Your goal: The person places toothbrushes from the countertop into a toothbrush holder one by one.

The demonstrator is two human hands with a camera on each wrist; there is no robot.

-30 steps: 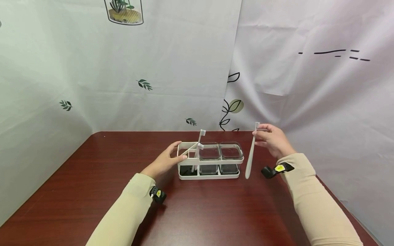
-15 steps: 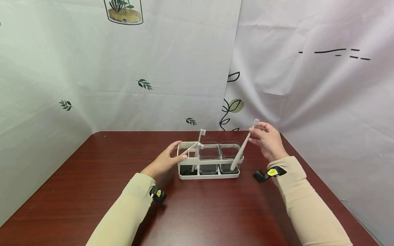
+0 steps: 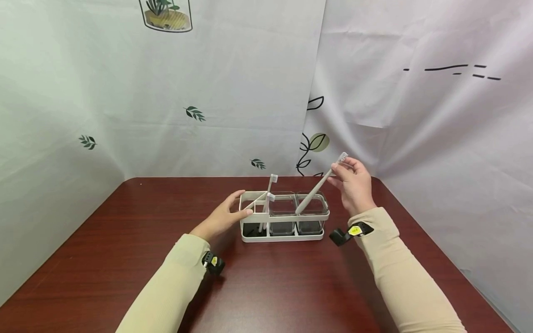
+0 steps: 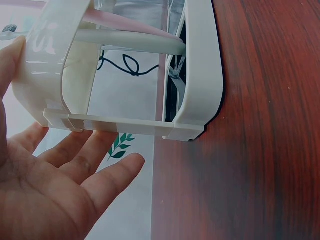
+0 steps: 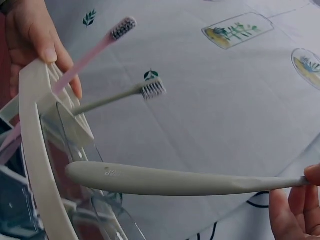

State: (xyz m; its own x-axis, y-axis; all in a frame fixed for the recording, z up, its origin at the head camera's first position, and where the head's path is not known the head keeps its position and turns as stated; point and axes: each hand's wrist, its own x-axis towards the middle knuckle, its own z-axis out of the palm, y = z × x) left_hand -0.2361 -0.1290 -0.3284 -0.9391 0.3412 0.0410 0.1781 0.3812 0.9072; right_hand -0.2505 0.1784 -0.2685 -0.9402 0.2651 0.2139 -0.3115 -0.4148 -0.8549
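My right hand (image 3: 354, 185) pinches a pale grey-green toothbrush (image 3: 313, 193) near its bristle head. The brush slants with its handle end low, over the toothbrush holder's clear cups in the head view. At the left end of the white toothbrush holder (image 3: 297, 218), my left hand (image 3: 225, 215) grips the upper frame, thumb on the front and fingers at the side and back. A pink toothbrush (image 5: 92, 57) and a second grey-green toothbrush (image 5: 117, 98) stand in the holder's slots, heads up. Two clear cups, a middle cup (image 3: 282, 229) and a right cup (image 3: 310, 228), sit in the frame.
The holder stands on a reddish-brown wooden table (image 3: 275, 286), toward its back edge. Behind it hangs a pale printed cloth (image 3: 233, 69) with leaf drawings. Black cameras are strapped to both wrists, the right wrist camera (image 3: 341, 237) close to the holder's right end.
My right hand has moved left and slightly up, bringing the toothbrush from beside the holder to over its cups and tilting it further. The left hand and holder have stayed put.
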